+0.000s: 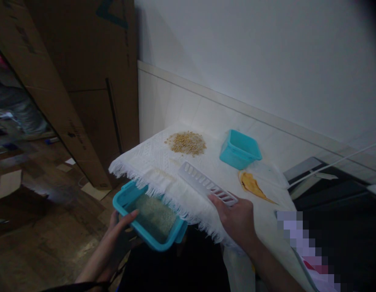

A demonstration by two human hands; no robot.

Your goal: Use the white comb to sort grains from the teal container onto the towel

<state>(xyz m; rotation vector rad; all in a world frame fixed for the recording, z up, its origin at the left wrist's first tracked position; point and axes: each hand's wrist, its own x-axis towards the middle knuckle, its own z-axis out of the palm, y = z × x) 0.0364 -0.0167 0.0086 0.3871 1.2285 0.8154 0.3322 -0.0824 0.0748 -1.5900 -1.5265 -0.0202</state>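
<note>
My left hand [116, 239] grips a teal plastic container [151, 221] holding pale fine grains, held just below the fringed near edge of a white cloth [163, 170]. Thumb lies over its rim. My right hand [236, 219] is closed on the near end of a white slotted plastic bar [206, 184] that lies on the cloth. A heap of tan grains [187, 142] sits at the cloth's far side. A second teal container [239, 149], empty as far as I can see, stands to the right of the heap.
A clear bag with a yellow-brown mass [254, 184] lies right of the bar. Tall cardboard boxes [84, 81] stand at the left on a wooden floor [48, 227]. A white tiled wall [251, 61] runs behind. A white cable [334, 164] crosses a dark surface at the right.
</note>
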